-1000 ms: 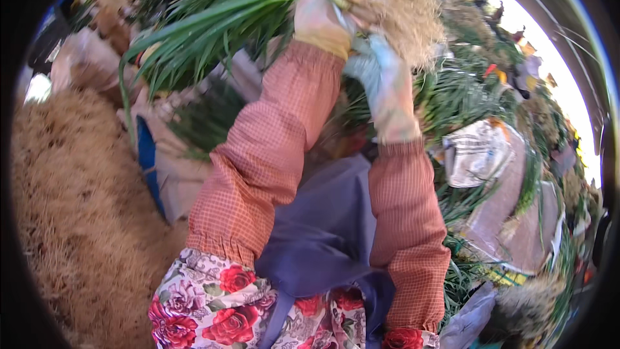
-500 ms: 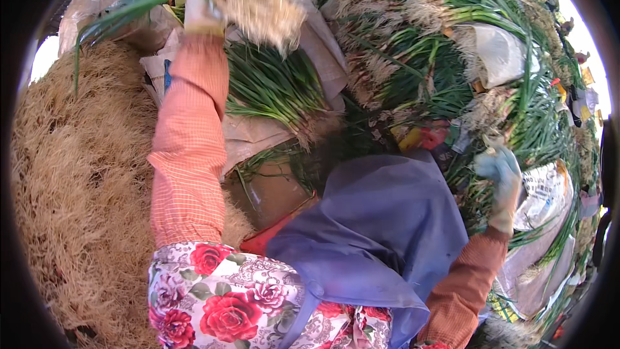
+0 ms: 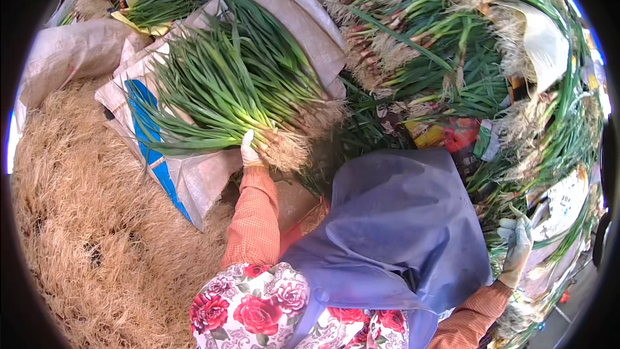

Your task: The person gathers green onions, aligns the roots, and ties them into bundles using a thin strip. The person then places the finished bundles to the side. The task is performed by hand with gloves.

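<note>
My left hand (image 3: 250,150), in a white glove, grips the stems of a bunch of green onions (image 3: 223,106) just above the pale roots. This bunch rests on a pale woven sack (image 3: 116,100), against another pile of green onions (image 3: 278,52) behind it. Its leaves fan out to the far left and its roots point right. On the right, my right hand (image 3: 516,245), in a pale bluish glove, is raised beside the heaped green onions, its fingers apart with nothing seen in them.
A large heap of dry, straw-coloured roots (image 3: 97,220) fills the left side. More green onions with roots (image 3: 426,58) are heaped at the far right. A blue-grey apron (image 3: 400,220) covers my lap. A rolled sack (image 3: 71,58) lies at the far left.
My left hand has come down and nearer with the bunch, from high at the far left onto the sack. My right hand has moved slightly nearer and right.
</note>
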A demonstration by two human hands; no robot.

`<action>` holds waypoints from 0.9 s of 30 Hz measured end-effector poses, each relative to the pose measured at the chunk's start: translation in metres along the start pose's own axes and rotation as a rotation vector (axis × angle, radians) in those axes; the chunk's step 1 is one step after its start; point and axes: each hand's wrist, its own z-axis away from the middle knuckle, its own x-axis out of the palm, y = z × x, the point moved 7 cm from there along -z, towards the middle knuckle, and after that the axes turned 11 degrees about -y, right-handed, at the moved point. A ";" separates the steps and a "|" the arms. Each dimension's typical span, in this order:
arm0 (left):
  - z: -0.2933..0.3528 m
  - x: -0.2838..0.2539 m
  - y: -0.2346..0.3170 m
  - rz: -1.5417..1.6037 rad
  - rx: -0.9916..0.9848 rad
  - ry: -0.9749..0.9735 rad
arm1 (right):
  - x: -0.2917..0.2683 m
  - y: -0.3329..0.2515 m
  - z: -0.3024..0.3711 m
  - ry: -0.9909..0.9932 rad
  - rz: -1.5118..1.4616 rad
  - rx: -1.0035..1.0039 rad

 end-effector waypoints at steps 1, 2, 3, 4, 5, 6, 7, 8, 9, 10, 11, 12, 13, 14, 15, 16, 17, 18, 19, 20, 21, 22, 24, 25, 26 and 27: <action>-0.003 -0.001 -0.002 -0.009 -0.001 0.040 | 0.007 -0.005 -0.004 0.005 -0.019 0.020; -0.004 -0.003 -0.002 -0.018 0.000 0.080 | 0.017 -0.014 -0.011 -0.012 -0.008 0.015; 0.000 0.001 -0.004 0.062 -0.034 0.028 | 0.029 -0.025 -0.018 -0.032 0.004 0.007; 0.007 0.007 -0.004 0.126 -0.089 -0.002 | 0.041 -0.036 -0.025 -0.045 0.014 0.006; 0.014 0.037 0.005 0.050 -0.052 -0.026 | 0.050 -0.042 -0.034 -0.071 0.054 -0.006; 0.024 0.070 0.018 -0.031 -0.003 -0.046 | 0.074 -0.063 -0.042 -0.124 0.109 -0.029; 0.037 0.074 0.025 0.057 0.028 0.027 | 0.106 -0.090 -0.052 -0.222 0.183 -0.072; 0.046 0.074 0.036 0.015 0.029 -0.040 | 0.142 -0.115 -0.064 -0.324 0.260 -0.112; 0.054 0.074 0.045 -0.026 0.031 -0.111 | 0.180 -0.129 -0.076 -0.424 0.240 -0.129; 0.062 0.108 0.055 -0.022 0.047 -0.155 | 0.218 -0.140 -0.089 -0.523 0.217 -0.145; 0.067 0.111 0.061 0.058 0.016 -0.218 | 0.259 -0.145 -0.103 -0.644 0.192 -0.115; 0.075 0.134 0.069 0.100 0.056 -0.129 | 0.300 -0.145 -0.116 -0.769 0.163 -0.076; 0.082 0.145 0.082 -0.015 0.119 -0.251 | 0.342 -0.144 -0.130 -0.893 0.186 -0.108; 0.090 0.154 0.091 -0.035 0.160 -0.288 | 0.384 -0.137 -0.139 -1.020 0.207 -0.139; 0.094 0.162 0.099 -0.036 0.195 -0.329 | 0.422 -0.135 -0.143 -1.094 0.326 -0.258; 0.094 0.173 0.104 -0.040 0.224 -0.382 | 0.458 -0.127 -0.147 -1.154 0.438 -0.384; 0.096 0.180 0.110 0.030 0.230 -0.320 | 0.493 -0.119 -0.149 -1.114 0.587 -0.783; 0.103 0.182 0.122 -0.004 0.237 -0.411 | 0.527 -0.113 -0.135 -1.065 0.695 -1.190; 0.107 0.179 0.132 -0.068 0.230 -0.577 | 0.566 -0.100 -0.121 -1.172 0.890 -1.187; 0.108 0.178 0.141 -0.187 0.207 -0.808 | 0.597 -0.088 -0.108 -1.259 1.099 -1.176; 0.113 0.176 0.143 -0.345 0.178 -1.050 | 0.624 -0.068 -0.096 -1.313 1.221 -1.250; 0.114 0.178 0.145 -0.167 0.210 -0.817 | 0.648 -0.040 -0.095 -1.346 1.349 -1.307; 0.100 0.185 0.143 0.019 0.207 -0.549 | 0.666 -0.016 -0.097 -1.232 1.225 -1.416; 0.101 0.186 0.141 0.065 0.209 -0.484 | 0.680 0.001 -0.085 -1.325 1.315 -1.411; 0.098 0.200 0.139 0.207 0.197 -0.466 | 0.689 0.008 -0.083 -1.246 1.260 -1.450; 0.102 0.196 0.140 0.206 0.202 -0.413 | 0.697 0.023 -0.082 -1.163 1.205 -1.479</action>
